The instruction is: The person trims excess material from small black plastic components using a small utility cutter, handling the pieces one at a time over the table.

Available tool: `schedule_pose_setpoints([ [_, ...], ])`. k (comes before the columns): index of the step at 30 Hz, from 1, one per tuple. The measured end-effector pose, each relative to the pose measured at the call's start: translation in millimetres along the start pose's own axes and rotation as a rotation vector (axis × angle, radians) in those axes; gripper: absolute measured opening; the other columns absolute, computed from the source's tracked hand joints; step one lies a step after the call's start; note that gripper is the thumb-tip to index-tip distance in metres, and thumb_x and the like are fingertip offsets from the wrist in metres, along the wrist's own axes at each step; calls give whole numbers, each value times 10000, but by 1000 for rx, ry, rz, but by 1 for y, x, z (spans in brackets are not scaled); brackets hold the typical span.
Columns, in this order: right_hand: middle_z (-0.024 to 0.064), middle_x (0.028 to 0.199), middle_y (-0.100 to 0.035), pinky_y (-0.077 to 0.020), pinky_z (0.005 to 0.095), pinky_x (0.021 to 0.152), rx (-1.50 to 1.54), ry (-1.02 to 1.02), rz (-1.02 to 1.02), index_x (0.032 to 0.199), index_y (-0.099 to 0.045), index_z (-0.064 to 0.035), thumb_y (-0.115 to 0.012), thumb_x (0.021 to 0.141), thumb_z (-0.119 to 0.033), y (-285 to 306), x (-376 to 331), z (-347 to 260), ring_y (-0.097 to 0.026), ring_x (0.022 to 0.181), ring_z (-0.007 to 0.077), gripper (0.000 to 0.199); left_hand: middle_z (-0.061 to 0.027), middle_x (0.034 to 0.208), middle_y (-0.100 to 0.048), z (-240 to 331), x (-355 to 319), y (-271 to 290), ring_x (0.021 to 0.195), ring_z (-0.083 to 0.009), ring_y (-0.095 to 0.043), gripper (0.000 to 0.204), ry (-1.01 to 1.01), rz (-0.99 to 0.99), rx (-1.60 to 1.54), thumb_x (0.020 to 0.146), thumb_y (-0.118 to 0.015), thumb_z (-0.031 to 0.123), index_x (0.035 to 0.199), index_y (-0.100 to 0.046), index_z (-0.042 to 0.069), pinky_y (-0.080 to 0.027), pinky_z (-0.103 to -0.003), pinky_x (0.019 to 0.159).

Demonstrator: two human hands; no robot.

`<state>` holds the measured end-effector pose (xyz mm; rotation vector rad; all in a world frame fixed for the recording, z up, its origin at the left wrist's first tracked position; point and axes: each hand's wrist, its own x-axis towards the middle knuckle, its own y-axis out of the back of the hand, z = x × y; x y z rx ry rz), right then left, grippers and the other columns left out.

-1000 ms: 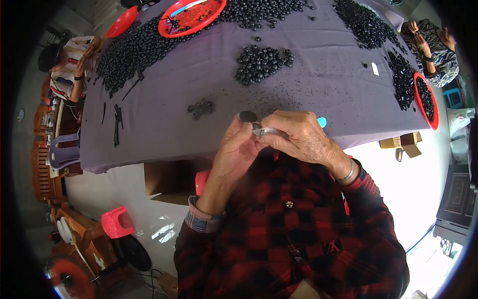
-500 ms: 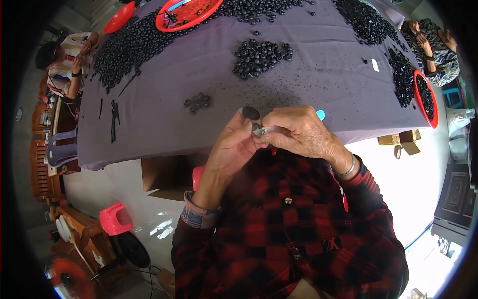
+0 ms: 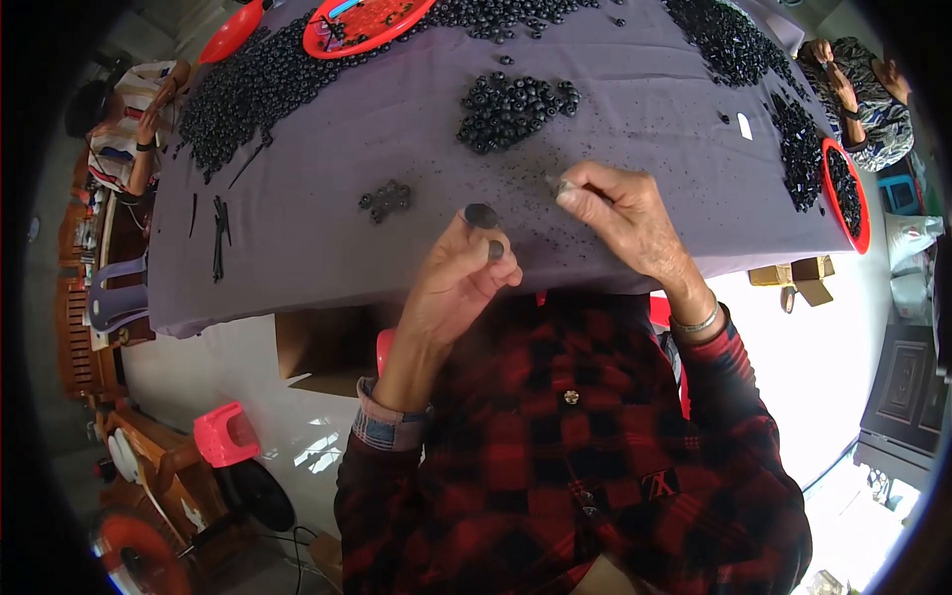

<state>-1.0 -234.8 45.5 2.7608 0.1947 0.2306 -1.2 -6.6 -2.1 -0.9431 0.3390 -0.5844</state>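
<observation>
My left hand (image 3: 461,273) is raised over the near edge of the table, its fingers curled in a pinch. A small black round piece (image 3: 495,250) shows at the thumb tip, and a dark oval cover or piece (image 3: 481,216) sits at the index fingertip. Off to the right, my right hand (image 3: 625,213) is closed in a pinch above the cloth; a tiny greyish bit shows at its fingertips, too small to name. Beyond the hands lies a pile of black round parts (image 3: 511,111). Left of them is a small cluster of similar parts (image 3: 385,200).
A purple-grey cloth (image 3: 297,218) covers the table, with dark crumbs scattered on it. Larger black heaps (image 3: 248,99) lie far left and right. Red trays (image 3: 846,193) and thin black sticks (image 3: 219,238) are around. Two people sit at the sides. A cardboard box (image 3: 317,347) stands below.
My hands have come apart. The right hand has moved away to the right and farther over the table; the left has shifted slightly left. The light-blue item beside the right hand is now hidden.
</observation>
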Motion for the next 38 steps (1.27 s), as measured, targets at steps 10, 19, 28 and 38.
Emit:
schedule_pose_setpoints([
  [10,36,782,-592,-487,267,596,37,346,-168,910,-636,-5,-739,809,-53,-41,-4,-9,-593,691,102,152,-79,985,-607,-6,3,-1,893,-183,-632,400,14,60,171,890,-637,154,1223,-460,21,-558,-316,744],
  [19,67,747,-589,-501,317,612,215,117,-274,852,-635,-5,-694,835,-69,-37,-4,-20,-622,703,167,88,-29,892,-550,-5,0,-10,722,-111,-539,294,101,55,61,864,-661,110,1099,-497,45,-508,-298,652],
  [28,70,815,-612,-477,308,642,-9,195,-176,983,-624,-11,-685,874,-137,-31,3,-29,-589,719,156,177,-43,924,-558,3,0,-10,786,-128,-545,273,-93,108,36,920,-595,125,1132,-430,77,-499,-324,722],
  [38,106,790,-635,-490,384,601,-218,425,-191,1005,-616,-55,-633,911,-274,-32,1,-13,-631,672,262,239,-43,933,-584,5,-1,-2,857,-173,-583,312,-100,42,62,922,-603,160,1162,-416,94,-510,-349,769],
])
